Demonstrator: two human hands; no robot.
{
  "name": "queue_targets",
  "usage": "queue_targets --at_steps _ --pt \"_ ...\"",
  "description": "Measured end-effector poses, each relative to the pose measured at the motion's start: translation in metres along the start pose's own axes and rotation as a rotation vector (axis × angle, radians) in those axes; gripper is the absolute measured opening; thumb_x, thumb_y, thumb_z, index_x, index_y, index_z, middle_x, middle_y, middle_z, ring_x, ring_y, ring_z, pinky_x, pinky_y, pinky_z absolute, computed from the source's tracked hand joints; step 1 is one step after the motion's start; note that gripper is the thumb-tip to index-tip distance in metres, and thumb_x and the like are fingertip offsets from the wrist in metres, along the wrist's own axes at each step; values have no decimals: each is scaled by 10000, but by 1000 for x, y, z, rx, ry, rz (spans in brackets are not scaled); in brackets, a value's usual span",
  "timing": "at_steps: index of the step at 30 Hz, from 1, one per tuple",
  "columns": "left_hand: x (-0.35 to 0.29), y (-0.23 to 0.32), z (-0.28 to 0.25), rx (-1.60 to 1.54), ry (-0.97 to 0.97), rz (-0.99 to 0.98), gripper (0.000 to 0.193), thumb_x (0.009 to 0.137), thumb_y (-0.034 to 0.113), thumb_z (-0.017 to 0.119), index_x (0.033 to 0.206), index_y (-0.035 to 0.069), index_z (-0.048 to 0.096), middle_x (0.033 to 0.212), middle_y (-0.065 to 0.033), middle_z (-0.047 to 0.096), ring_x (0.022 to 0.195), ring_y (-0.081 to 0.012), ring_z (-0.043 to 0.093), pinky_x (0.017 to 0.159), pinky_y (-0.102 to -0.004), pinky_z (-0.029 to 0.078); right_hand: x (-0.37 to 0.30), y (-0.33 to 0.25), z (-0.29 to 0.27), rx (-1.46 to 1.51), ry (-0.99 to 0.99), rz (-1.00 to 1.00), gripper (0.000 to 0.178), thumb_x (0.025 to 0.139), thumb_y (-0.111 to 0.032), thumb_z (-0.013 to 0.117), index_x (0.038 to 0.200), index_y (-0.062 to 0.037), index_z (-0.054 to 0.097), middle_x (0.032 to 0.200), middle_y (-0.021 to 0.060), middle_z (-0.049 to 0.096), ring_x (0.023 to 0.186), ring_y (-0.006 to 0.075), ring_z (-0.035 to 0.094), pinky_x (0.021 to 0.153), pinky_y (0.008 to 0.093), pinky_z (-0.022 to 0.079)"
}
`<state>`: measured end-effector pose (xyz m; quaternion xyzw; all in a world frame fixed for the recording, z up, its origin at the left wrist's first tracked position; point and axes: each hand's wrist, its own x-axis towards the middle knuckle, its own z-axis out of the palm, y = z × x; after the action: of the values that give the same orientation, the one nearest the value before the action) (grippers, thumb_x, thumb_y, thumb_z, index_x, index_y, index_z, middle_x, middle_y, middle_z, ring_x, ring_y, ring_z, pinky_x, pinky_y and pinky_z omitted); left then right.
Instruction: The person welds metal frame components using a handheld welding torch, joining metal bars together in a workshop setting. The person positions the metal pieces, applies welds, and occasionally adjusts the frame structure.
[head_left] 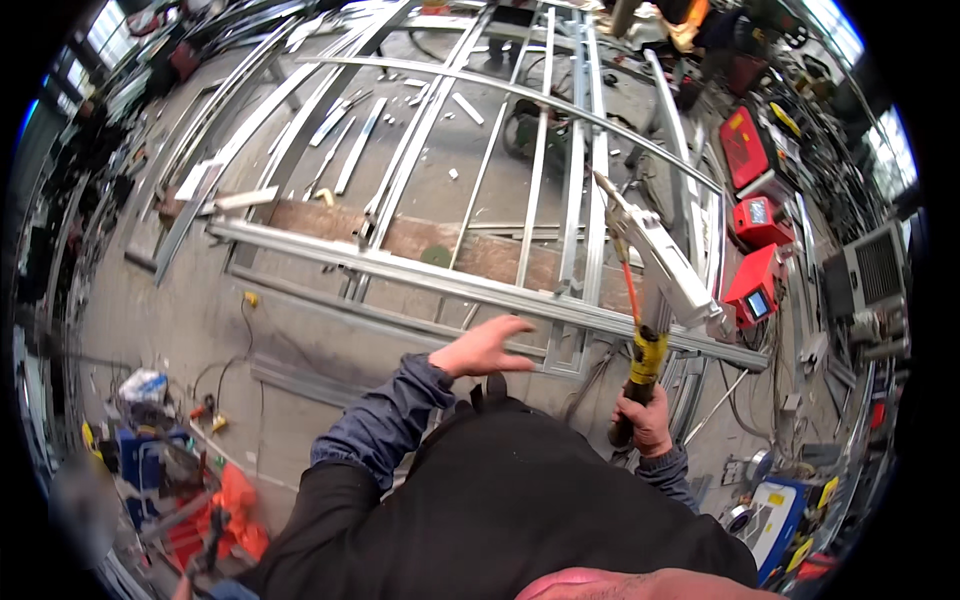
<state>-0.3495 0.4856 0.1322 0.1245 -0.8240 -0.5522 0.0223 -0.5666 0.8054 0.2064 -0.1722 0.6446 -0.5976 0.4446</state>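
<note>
My right hand point(645, 418) is wrapped round the dark handle of what looks like a welding gun point(665, 260). Yellow tape covers the upper handle, a thin orange-red tube runs alongside, and a long pale body ends in a narrow tip pointing away from me. The gun is held over the right part of a large frame of silvery metal bars point(400, 268). My left hand point(482, 347), fingers spread, hovers near the frame's near rail with nothing in it. Whether it touches the rail I cannot tell.
Red equipment boxes point(752, 290) stand to the right, near a grey vented unit point(875, 270). A blue-and-white machine point(778, 520) is at the lower right. Orange cloth point(235, 505) and tools lie lower left. Cables point(240, 350) trail over the floor; metal offcuts point(360, 145) lie inside the frame.
</note>
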Motion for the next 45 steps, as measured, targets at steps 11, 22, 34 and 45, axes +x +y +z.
queue_targets --at_steps 11,22,34,45 --pt "-7 54 58 -1173 114 0 719 908 287 894 1503 35 580 1385 -95 693 1314 -212 634 1174 -398 479 81 -19 91 -174 -611 179 696 986 -447 687 1480 18 530 989 17 662 779 99 621 693 261 513" --pt "-44 29 16 -1231 320 69 611 981 258 820 1499 47 573 1400 -102 673 1349 -222 614 1212 -416 445 134 -90 171 -1038 -904 1 469 1106 -413 550 1240 -3 732 1143 119 753 1035 260 706 922 385 540" --pt "-105 -63 -126 -1090 128 149 353 1007 184 752 1309 18 675 1191 -48 727 1128 -162 655 991 -380 548 215 -74 427 -363 -745 183 571 1130 -362 606 1560 -16 461 1412 148 657 1126 246 722 947 392 589" --pt "-184 -99 -266 -424 -20 146 563 917 393 846 1265 -27 707 1131 -145 777 1060 -239 729 924 -397 584 209 -84 546 -156 -432 60 505 1135 -552 536 1175 -64 660 748 34 637 597 128 631 551 261 532"
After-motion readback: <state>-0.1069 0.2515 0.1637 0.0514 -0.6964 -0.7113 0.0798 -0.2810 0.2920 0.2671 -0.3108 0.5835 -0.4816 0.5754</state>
